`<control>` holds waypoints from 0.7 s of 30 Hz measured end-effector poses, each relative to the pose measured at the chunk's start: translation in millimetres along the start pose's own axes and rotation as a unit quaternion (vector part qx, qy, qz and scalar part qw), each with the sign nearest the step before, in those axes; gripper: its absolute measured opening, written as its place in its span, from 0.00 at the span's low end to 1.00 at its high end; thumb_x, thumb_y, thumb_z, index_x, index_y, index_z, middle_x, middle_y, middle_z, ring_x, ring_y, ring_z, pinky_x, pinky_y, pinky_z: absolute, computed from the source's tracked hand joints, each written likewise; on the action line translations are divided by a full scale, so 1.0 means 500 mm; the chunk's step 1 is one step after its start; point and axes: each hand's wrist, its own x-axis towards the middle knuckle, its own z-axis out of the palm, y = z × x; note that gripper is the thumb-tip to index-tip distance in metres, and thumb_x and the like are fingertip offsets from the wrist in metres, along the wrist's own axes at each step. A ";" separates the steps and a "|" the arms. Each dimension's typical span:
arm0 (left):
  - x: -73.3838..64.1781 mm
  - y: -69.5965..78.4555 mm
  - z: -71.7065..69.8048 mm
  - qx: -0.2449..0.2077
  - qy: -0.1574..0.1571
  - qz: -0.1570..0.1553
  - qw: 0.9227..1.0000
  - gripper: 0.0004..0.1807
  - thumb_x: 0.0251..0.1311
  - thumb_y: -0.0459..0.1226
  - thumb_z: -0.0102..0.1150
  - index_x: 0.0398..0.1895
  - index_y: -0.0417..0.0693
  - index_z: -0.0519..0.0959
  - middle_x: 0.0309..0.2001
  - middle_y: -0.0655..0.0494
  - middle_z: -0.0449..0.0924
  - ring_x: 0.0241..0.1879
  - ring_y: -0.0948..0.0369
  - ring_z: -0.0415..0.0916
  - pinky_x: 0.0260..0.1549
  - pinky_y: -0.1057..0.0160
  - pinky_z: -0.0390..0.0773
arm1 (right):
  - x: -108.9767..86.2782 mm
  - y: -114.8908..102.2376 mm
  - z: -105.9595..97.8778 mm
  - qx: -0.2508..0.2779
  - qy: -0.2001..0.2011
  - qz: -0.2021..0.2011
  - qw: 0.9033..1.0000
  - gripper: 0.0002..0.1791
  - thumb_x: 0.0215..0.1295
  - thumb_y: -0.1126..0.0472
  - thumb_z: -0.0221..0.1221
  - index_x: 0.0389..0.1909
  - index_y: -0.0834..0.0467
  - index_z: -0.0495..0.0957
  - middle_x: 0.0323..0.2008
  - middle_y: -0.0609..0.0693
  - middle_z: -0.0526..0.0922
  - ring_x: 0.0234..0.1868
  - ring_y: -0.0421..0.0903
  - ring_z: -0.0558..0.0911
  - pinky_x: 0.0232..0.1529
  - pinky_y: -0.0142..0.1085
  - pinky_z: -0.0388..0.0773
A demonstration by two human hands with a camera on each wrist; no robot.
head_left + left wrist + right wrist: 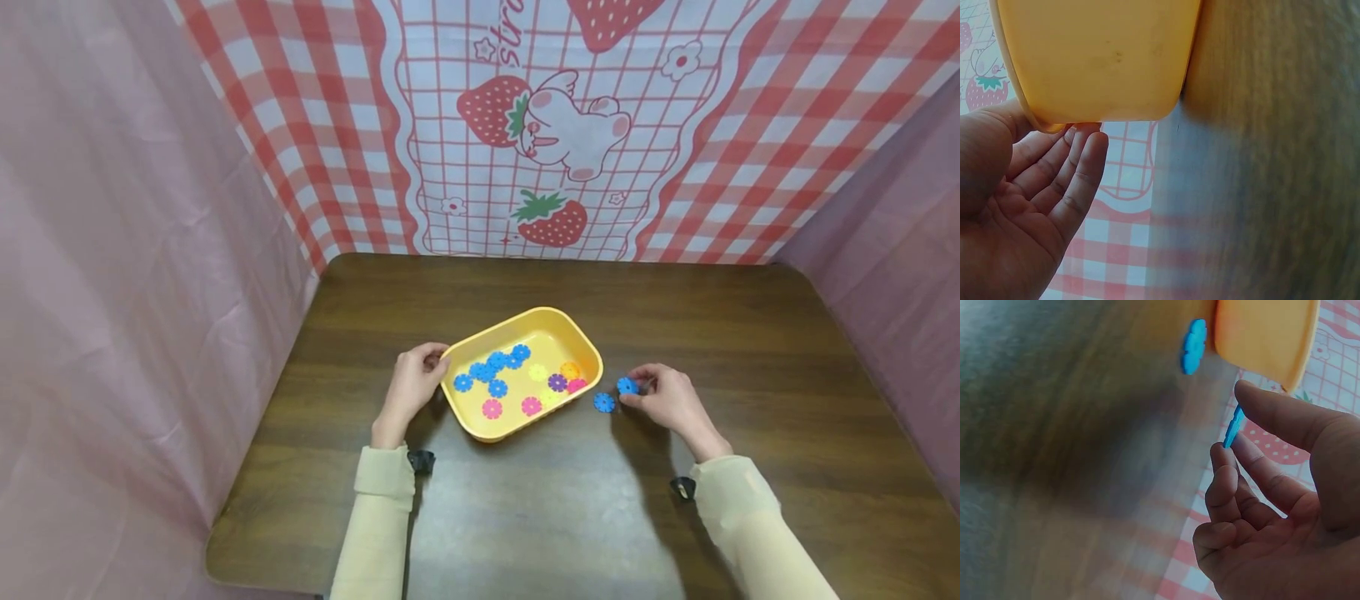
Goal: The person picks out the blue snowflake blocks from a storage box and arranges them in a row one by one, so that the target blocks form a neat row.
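Observation:
A yellow plastic tray sits mid-table with blue, pink, yellow, purple and orange snowflake discs inside. At its left end my left hand grips the rim, the thumb over the edge and the fingers beneath it, as the left wrist view shows. To the right of the tray, my right hand pinches a blue snowflake disc between thumb and fingers. Another blue snowflake disc lies on the table between that hand and the tray.
The brown wooden table has a checked strawberry-print cloth hanging behind it. Pink curtains hang at both sides. A dark wrist camera is strapped by the left cuff, with another by the right.

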 end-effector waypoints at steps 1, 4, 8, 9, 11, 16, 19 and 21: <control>0.000 0.000 0.000 0.001 0.000 -0.001 1.000 0.10 0.62 0.30 0.64 0.44 0.34 0.84 0.33 0.45 0.84 0.32 0.54 0.82 0.35 0.57 0.83 | -0.001 0.002 0.002 0.000 -0.003 0.002 1.000 0.20 0.56 0.60 0.72 0.44 0.69 0.81 0.30 0.55 0.81 0.28 0.47 0.72 0.29 0.39 0.68; 0.000 0.000 -0.001 0.002 0.000 0.000 1.000 0.10 0.62 0.30 0.64 0.44 0.34 0.84 0.33 0.45 0.84 0.32 0.54 0.81 0.35 0.57 0.83 | -0.003 0.007 0.008 -0.001 -0.010 0.001 1.000 0.20 0.56 0.60 0.72 0.43 0.69 0.81 0.31 0.56 0.81 0.28 0.47 0.72 0.29 0.38 0.69; 0.000 -0.001 -0.001 0.003 0.000 -0.003 1.000 0.09 0.62 0.30 0.64 0.44 0.34 0.84 0.33 0.45 0.84 0.32 0.55 0.81 0.35 0.57 0.83 | -0.006 0.015 0.016 -0.004 -0.009 -0.004 1.000 0.19 0.54 0.60 0.73 0.42 0.69 0.81 0.31 0.56 0.82 0.28 0.47 0.72 0.30 0.38 0.69; 0.001 -0.001 0.000 0.002 0.001 -0.003 1.000 0.09 0.62 0.30 0.64 0.44 0.35 0.84 0.33 0.45 0.84 0.32 0.55 0.81 0.35 0.57 0.83 | -0.007 0.017 0.018 -0.004 -0.010 -0.006 1.000 0.19 0.54 0.61 0.72 0.41 0.69 0.81 0.31 0.56 0.82 0.29 0.48 0.72 0.30 0.38 0.69; 0.001 -0.001 0.000 0.002 0.001 -0.005 1.000 0.09 0.63 0.30 0.64 0.44 0.35 0.84 0.33 0.46 0.84 0.32 0.55 0.81 0.35 0.57 0.83 | -0.009 0.020 0.021 -0.004 -0.011 -0.005 1.000 0.19 0.54 0.61 0.72 0.41 0.69 0.81 0.31 0.56 0.82 0.29 0.48 0.73 0.31 0.39 0.70; 0.001 0.001 0.001 0.006 -0.002 -0.007 1.000 0.10 0.62 0.30 0.64 0.44 0.34 0.84 0.33 0.46 0.84 0.32 0.55 0.81 0.35 0.58 0.82 | -0.012 0.025 0.028 -0.008 -0.017 -0.006 1.000 0.18 0.54 0.61 0.72 0.41 0.68 0.82 0.32 0.56 0.82 0.30 0.48 0.74 0.33 0.39 0.70; 0.001 0.002 0.001 0.008 -0.003 -0.009 1.000 0.10 0.62 0.31 0.64 0.45 0.34 0.84 0.33 0.45 0.84 0.32 0.55 0.81 0.35 0.58 0.83 | -0.011 0.026 0.032 -0.015 -0.018 -0.007 1.000 0.18 0.54 0.61 0.73 0.41 0.68 0.82 0.32 0.56 0.82 0.30 0.48 0.74 0.33 0.39 0.70; 0.001 0.001 0.001 0.009 -0.003 -0.010 1.000 0.10 0.62 0.31 0.64 0.45 0.34 0.84 0.34 0.45 0.84 0.32 0.55 0.81 0.35 0.58 0.83 | -0.011 0.026 0.033 -0.016 -0.018 -0.009 1.000 0.18 0.54 0.61 0.73 0.41 0.69 0.82 0.32 0.57 0.82 0.31 0.49 0.74 0.33 0.39 0.70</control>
